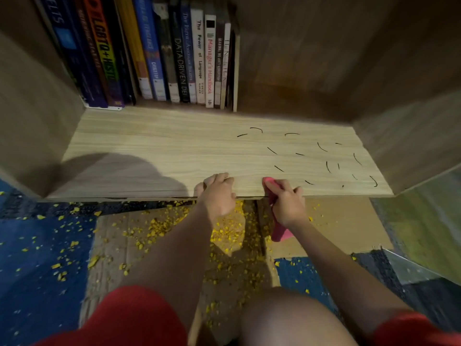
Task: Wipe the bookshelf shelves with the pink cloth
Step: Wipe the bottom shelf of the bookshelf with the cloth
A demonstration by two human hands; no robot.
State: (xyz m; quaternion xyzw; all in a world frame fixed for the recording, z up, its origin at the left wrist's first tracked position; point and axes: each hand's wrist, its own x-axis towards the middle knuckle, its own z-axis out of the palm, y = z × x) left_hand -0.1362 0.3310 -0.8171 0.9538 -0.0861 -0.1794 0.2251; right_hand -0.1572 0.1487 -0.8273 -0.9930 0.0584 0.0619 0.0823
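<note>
1. Currently, the right hand (287, 204) grips the pink cloth (270, 183) in a closed fist at the front edge of the shelf (162, 146), right of the edge's middle.
2. The cloth's long axis runs across the front edge. One end lies on the shelf top just inside the edge and points toward the shelf back. The other end hangs below the edge, toward the person.
3. The left hand (219, 193) rests on the same front edge, just left of the right hand and apart from it. Its fingers lie over the shelf top and hold nothing. Whether the thumb hooks under the edge cannot be told.
4. The black marks (324, 156) lie on the right half of the shelf, further in from the front edge and to the right of the cloth. None is covered by the cloth.
5. Judgement: the right hand is the nearer hand to the marks, so the coming stroke should run inward from the front edge and rightward.
6. The books (162, 53) stand at the shelf's back left, well apart from the marks.
7. Yellow crumbs (224, 233) lie on the floor below the front edge.
</note>
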